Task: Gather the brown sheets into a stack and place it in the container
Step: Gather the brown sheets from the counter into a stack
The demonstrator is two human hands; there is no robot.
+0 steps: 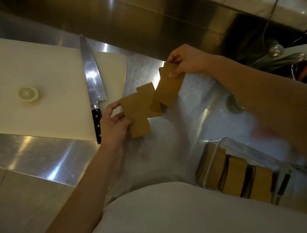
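Several brown sheets lie fanned and overlapping on the steel counter. My left hand (113, 121) pinches the nearest brown sheet (137, 116) at its left edge. My right hand (186, 60) grips the top end of the farthest sheet (168, 87), which is tilted up off the counter. A middle sheet (145, 92) lies between them, partly covered by both. The clear container (229, 143) sits at the lower right by my body and holds several upright bundles of brown sheets (237, 177).
A white cutting board (26, 60) lies to the left with half a lemon (28, 93) on it. A large chef's knife (92, 81) rests along the board's right edge, its black handle close to my left hand. Utensils and cables fill the far right.
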